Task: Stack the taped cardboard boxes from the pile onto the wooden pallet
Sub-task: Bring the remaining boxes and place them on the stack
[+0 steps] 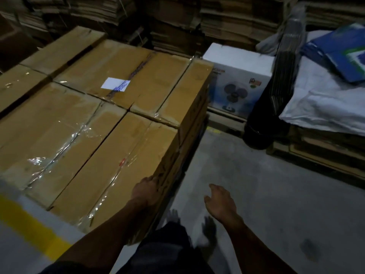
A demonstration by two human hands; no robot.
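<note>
while the left hand (147, 189) is resting with straight fingers against the upper corner edge of the nearest taped cardboard box (110, 169), the right hand (220, 200) is hanging loose and holding nothing over the grey concrete floor (256, 184), so a box looks just set square and the next move is probably turning away to fetch another from the pile. seen from the head, the stack of boxes (94, 107) is sitting as long flat brown slabs laid edge to edge, matte corrugated card under wrinkled, glinting clear tape, with a white label (115, 86) on one; the pallet beneath is hidden, and a glossy white fan carton (237, 76) is standing just beyond.
</note>
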